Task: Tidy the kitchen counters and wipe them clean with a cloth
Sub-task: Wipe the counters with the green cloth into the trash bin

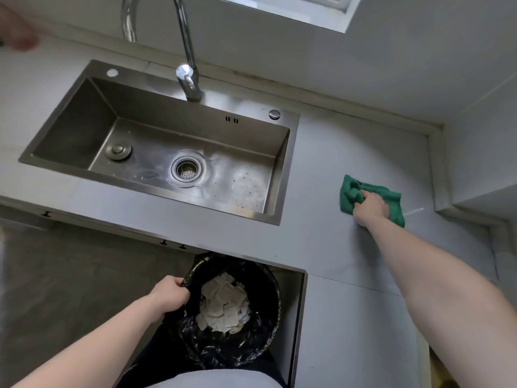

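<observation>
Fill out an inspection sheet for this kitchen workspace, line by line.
Surface: grey counter, a faint pale streak right of the cloth.
Job's things: green cloth bunched on the counter right of the sink.
Clutter: bin with black liner below the counter edge, pale scraps inside.
Grips: right hand grips the cloth; left hand holds the liner's rim.
Cables: nothing seen.
Surroundings: chrome tap behind the sink, strainer in its basin, window above.
</observation>
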`<action>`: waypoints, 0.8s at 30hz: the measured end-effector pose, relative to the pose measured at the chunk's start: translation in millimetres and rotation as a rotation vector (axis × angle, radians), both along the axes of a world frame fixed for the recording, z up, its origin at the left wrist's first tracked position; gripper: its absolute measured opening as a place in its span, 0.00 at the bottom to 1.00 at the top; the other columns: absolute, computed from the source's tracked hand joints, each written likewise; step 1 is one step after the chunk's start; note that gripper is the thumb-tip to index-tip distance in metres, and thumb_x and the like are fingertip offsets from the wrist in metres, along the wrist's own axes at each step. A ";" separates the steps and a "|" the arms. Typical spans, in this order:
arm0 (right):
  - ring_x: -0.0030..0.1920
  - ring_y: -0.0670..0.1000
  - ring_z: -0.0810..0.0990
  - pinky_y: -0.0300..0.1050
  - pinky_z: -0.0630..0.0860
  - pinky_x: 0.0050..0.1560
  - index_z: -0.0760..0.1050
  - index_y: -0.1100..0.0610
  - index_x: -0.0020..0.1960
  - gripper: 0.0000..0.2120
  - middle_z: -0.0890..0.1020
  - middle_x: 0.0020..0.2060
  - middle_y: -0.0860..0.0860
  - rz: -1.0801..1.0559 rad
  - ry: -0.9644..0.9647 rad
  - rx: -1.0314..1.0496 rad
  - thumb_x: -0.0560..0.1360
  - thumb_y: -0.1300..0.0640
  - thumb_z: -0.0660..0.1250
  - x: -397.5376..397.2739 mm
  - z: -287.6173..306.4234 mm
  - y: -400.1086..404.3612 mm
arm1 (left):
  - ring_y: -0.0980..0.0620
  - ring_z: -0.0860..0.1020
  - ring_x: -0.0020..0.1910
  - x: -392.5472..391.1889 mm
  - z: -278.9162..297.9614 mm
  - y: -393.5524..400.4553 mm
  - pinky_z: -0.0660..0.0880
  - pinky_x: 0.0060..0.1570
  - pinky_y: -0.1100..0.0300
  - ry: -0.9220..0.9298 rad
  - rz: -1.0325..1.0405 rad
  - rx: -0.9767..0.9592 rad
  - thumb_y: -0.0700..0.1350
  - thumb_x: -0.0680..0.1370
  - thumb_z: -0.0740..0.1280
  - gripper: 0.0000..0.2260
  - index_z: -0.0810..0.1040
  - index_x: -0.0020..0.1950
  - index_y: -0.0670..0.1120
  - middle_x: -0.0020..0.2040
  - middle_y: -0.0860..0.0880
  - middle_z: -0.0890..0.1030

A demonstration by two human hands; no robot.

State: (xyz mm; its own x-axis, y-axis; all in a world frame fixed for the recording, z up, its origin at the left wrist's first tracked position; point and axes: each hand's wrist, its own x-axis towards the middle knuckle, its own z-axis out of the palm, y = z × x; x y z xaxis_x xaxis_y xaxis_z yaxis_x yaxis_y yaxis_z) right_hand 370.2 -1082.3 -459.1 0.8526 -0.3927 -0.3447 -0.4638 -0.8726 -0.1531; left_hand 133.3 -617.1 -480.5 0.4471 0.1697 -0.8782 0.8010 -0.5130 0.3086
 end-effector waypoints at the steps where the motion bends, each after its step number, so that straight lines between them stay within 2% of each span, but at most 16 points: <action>1: 0.66 0.64 0.74 0.54 0.73 0.63 0.71 0.48 0.73 0.24 0.74 0.71 0.56 0.010 0.008 -0.030 0.77 0.55 0.65 0.4 -3.0 -0.6 | 0.49 0.69 0.28 -0.5 0.3 -1.0 0.62 0.30 0.63 0.003 0.010 -0.001 0.36 0.69 0.63 0.11 0.73 0.27 0.47 0.25 0.51 0.72; 7: 0.63 0.64 0.77 0.52 0.74 0.59 0.74 0.51 0.71 0.20 0.78 0.65 0.58 0.152 -0.051 -0.065 0.79 0.58 0.63 -19.2 1.3 10.4 | 0.49 0.69 0.28 -5.2 7.6 -4.5 0.62 0.29 0.63 0.011 0.055 0.010 0.36 0.69 0.63 0.13 0.71 0.25 0.47 0.24 0.51 0.71; 12: 0.63 0.61 0.78 0.50 0.75 0.59 0.75 0.47 0.70 0.21 0.80 0.65 0.53 0.221 -0.099 -0.025 0.79 0.61 0.61 -59.1 7.9 47.6 | 0.48 0.69 0.30 -6.2 14.1 -9.2 0.63 0.30 0.63 0.001 0.070 0.030 0.35 0.69 0.63 0.14 0.70 0.24 0.47 0.26 0.49 0.71; 18: 0.57 0.58 0.82 0.49 0.77 0.53 0.76 0.44 0.67 0.23 0.81 0.63 0.46 0.359 -0.109 0.043 0.77 0.64 0.61 -124.0 8.2 100.9 | 0.48 0.73 0.31 -10.7 19.2 -11.3 0.67 0.32 0.62 -0.001 0.054 0.063 0.36 0.70 0.64 0.13 0.75 0.26 0.47 0.27 0.49 0.76; 24: 0.52 0.55 0.83 0.48 0.78 0.49 0.78 0.42 0.61 0.20 0.83 0.58 0.44 0.575 -0.032 0.143 0.74 0.60 0.62 -192.0 15.0 171.3 | 0.50 0.74 0.31 -13.6 25.9 -20.5 0.68 0.30 0.64 -0.038 0.033 0.057 0.36 0.71 0.64 0.11 0.77 0.29 0.46 0.29 0.49 0.77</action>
